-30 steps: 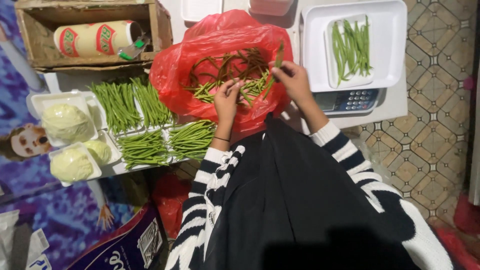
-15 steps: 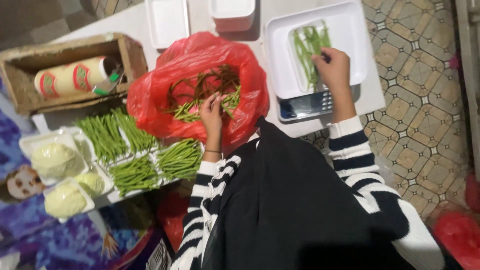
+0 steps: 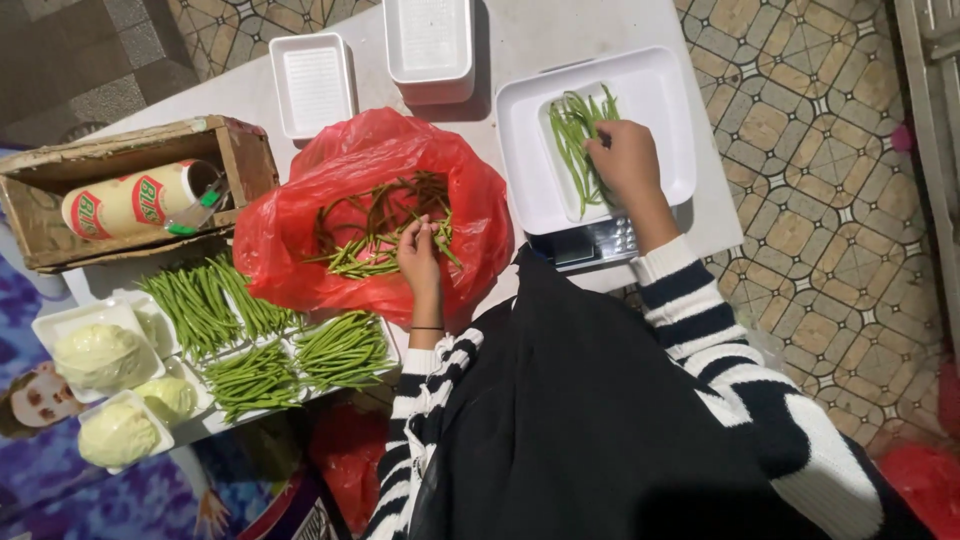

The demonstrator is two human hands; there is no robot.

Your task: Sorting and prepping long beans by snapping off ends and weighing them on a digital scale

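right hand (image 3: 625, 160) rests, fingers curled, on green beans (image 3: 577, 135) in the white tray (image 3: 530, 160) atop the scale (image 3: 590, 245). left hand (image 3: 420, 255) pinches beans in the red bag (image 3: 300, 230).

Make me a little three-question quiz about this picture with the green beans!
1. True or false: the right hand rests on the green beans in the white tray on the scale.
2. What is the left hand reaching into?
A. the wooden crate
B. the red plastic bag
C. an empty white tray
3. Fill in: the pale round vegetables at the left edge sit in white ____.

Key: 1 true; 2 B; 3 trays.
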